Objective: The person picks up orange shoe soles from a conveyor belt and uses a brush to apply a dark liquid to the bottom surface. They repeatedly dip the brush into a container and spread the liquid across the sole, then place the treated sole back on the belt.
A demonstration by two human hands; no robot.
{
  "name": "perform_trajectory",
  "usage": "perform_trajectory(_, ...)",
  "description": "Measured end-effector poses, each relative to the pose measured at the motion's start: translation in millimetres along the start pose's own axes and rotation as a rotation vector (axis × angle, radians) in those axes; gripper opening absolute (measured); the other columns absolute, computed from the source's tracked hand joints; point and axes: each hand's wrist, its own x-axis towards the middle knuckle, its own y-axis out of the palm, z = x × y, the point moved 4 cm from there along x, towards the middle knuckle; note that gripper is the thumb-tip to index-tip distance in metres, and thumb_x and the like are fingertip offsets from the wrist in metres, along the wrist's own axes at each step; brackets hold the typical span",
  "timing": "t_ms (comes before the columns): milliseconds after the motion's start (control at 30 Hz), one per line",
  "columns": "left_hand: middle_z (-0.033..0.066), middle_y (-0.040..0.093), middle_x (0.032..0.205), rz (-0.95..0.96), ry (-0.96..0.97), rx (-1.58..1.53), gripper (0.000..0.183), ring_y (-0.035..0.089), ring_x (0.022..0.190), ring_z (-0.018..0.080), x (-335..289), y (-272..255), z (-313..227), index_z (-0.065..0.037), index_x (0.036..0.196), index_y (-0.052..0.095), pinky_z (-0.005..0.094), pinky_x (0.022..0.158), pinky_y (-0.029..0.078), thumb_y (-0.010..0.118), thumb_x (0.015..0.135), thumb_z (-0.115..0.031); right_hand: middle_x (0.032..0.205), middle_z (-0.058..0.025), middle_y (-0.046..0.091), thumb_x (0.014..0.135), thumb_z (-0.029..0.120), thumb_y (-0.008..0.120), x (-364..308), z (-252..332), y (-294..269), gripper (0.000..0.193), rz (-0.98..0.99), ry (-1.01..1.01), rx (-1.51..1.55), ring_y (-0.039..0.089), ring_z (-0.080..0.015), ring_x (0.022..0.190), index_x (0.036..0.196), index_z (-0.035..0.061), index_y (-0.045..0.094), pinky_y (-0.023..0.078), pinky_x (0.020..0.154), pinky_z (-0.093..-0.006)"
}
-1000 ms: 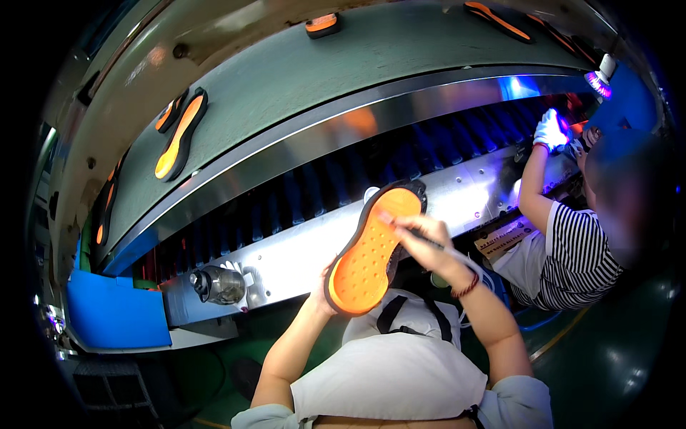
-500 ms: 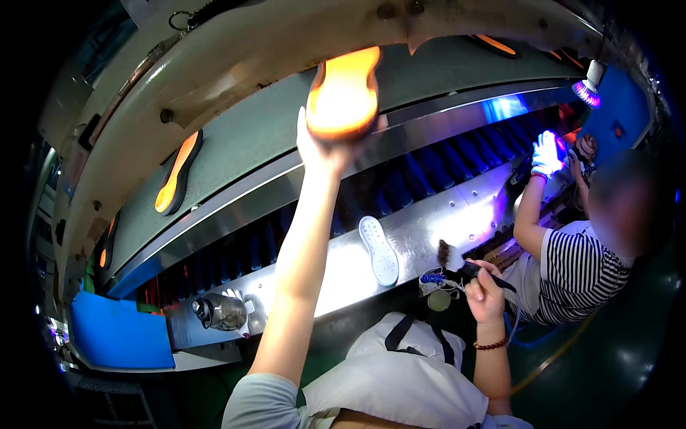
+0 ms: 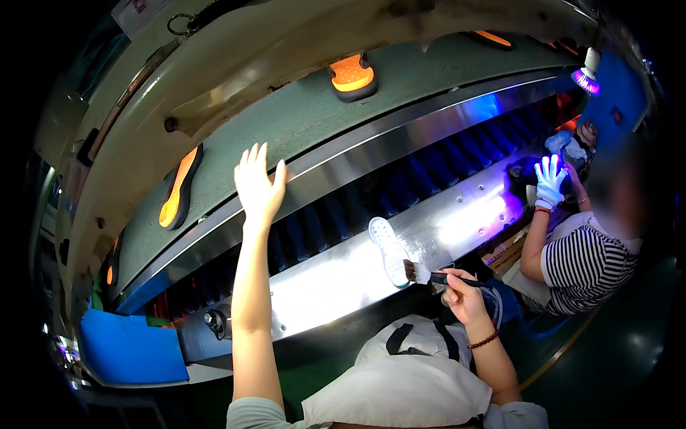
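Moved: since the earlier frame, our left hand [image 3: 259, 184] has let go of the orange-and-black sole [image 3: 351, 79], now lying on the green belt [image 3: 300, 121]; the brush [image 3: 463, 279] has come over to the white sole [image 3: 384, 239].
Blue panel [image 3: 132, 347]: flat, smooth, at the left end of the bench [image 3: 321, 286].
Second orange sole [image 3: 179, 193]: long, curved, dark-rimmed, flat on the belt.
Bottle [image 3: 221, 323]: dark-capped, partly blocked by our left forearm.
Left fingers: spread, holding nothing, above the belt's edge; we cannot tell whether they touch it.
Hood [image 3: 229, 75]: beige, arched, hiding the released sole's far end.
White sole: slim, dotted, lying on the shiny steel bench.
Right hand [image 3: 466, 300]: fingers curled round the brush's dark handle; its brown bristles overlap the white sole's near end, contact unclear to us.
Co-worker [image 3: 589, 268]: striped shirt, white glove lit violet-blue, beyond our right hand.
Lamp [image 3: 586, 80]: small, violet, hanging at upper right.
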Motion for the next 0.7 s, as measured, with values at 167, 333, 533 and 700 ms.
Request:
perform_trajectory(167, 0.012, 0.041, 0.129, 0.466, -0.286, 0.122, 0.054, 0.035, 0.122, 0.0264, -13, 14, 22, -0.011, 0.124, 0.044, 0.0447, 0.101, 0.022, 0.034, 0.085, -0.046, 0.085, -0.0089, 0.059, 0.08, 0.002, 0.055, 5, -29, 40, 0.013, 0.023, 0.089, -0.07, 0.046, -0.0065, 0.051, 0.093, -0.0002, 0.059, 0.037, 0.046, -0.0178)
perform_trajectory(333, 0.0112, 0.039, 0.132, 0.51, -0.318, 0.123, 0.056, 0.034, 0.123, 0.0256, -14, 21, 19, -0.012, 0.126, 0.042, 0.0436, 0.102, 0.021, 0.029, 0.085, -0.048, 0.071, -0.0012, 0.055, 0.079, 0.006, 0.059, -2, -45, 60, 0.017, 0.021, 0.119, -0.133, 0.046, -0.005, 0.051, 0.094, -0.0013, 0.059, 0.034, 0.045, -0.0155)
perform_trajectory(533, 0.0163, 0.039, 0.13, 0.5, -0.252, 0.074, 0.055, 0.035, 0.122, 0.0298, -13, 16, 18, -0.009, 0.125, 0.044, 0.0452, 0.101, 0.022, 0.031, 0.086, -0.045, 0.084, -0.0062, 0.061, 0.079, 0.002, 0.056, -13, -52, 47, 0.013, -0.07, 0.082, -0.114, 0.047, -0.0052, 0.051, 0.091, 0.0002, 0.059, 0.038, 0.047, -0.0154)
perform_trajectory(700, 0.0184, 0.034, 0.133, 0.517, -0.186, -0.037, 0.057, 0.03, 0.124, 0.0322, -7, 19, 17, -0.01, 0.132, 0.032, 0.0479, 0.101, 0.02, 0.033, 0.086, -0.045, 0.071, -0.0011, 0.057, 0.079, 0.006, 0.058, -10, -33, 35, 0.015, -0.157, 0.02, -0.109, 0.045, -0.0044, 0.05, 0.092, -0.0003, 0.06, 0.035, 0.046, -0.0148)
